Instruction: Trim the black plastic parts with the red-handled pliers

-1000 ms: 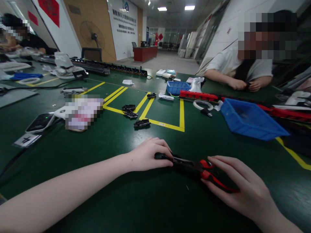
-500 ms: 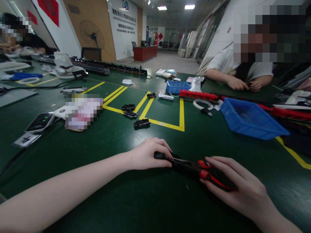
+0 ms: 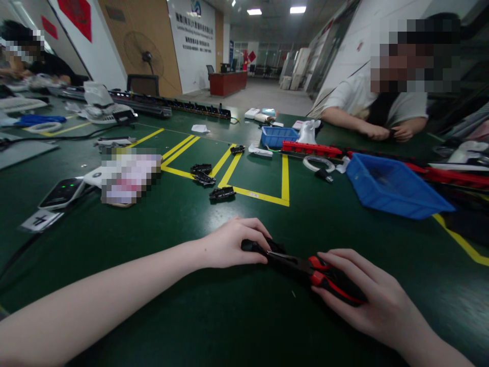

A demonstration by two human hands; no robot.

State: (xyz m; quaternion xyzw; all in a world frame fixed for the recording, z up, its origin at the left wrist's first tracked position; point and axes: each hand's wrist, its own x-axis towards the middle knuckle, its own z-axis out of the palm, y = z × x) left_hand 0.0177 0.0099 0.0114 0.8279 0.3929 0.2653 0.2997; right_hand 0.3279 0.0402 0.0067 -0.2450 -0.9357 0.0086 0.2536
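My right hand [image 3: 367,285] is closed around the red-and-black handles of a pair of long-nose pliers [image 3: 296,262]. The pliers' jaws point left and reach the fingertips of my left hand [image 3: 239,243]. Those fingers are closed on a small black part [image 3: 250,245], most of which they cover; its exact kind cannot be made out. Several similar black parts, one of them a ribbed black piece [image 3: 222,193], lie on the green table beyond my left hand. A thin pale sliver [image 3: 294,294] rests below the pliers.
To the right stands a blue bin [image 3: 393,188], with a smaller blue bin [image 3: 278,136] farther back. A white cable coil [image 3: 319,164] lies near red strips [image 3: 311,149]. On the left are a phone [image 3: 132,178] and a device with green lights [image 3: 63,191]. Another person [image 3: 378,114] sits across at right.
My right hand and the pliers have shifted slightly left, toward my left hand. The handles look somewhat closer together. My left hand has hardly moved.
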